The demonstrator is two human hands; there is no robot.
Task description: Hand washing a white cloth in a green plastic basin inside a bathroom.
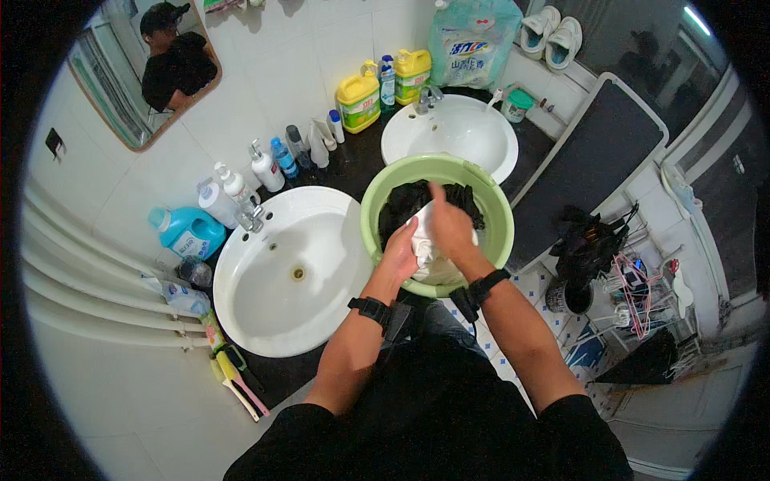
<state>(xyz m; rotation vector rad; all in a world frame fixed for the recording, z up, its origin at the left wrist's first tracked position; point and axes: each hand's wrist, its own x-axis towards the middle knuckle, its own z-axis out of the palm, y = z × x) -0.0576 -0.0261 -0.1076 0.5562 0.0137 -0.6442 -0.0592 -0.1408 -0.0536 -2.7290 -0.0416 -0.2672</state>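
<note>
A light green plastic basin [372, 198] stands at the counter's front edge, partly over the right-hand sink. Dark wet cloth [400, 201] lies inside it. Above the basin my left hand [402, 252] grips a bunched white cloth [423, 240] at its left side. My right hand [451, 225] is on the same cloth from the right, its thumb pointing up and its palm hidden. The lower part of the white cloth hangs into the basin, where a pale patch shows under my wrists. Both wrists wear black straps.
A white oval sink [258, 300] is at left, another [448, 135] behind the basin. Yellow jugs [359, 102], pump bottles [266, 168] and a blue detergent bottle [195, 231] line the wall. A dark folding board [595, 162] leans at right, near a small bin [568, 299] and hangers [640, 294].
</note>
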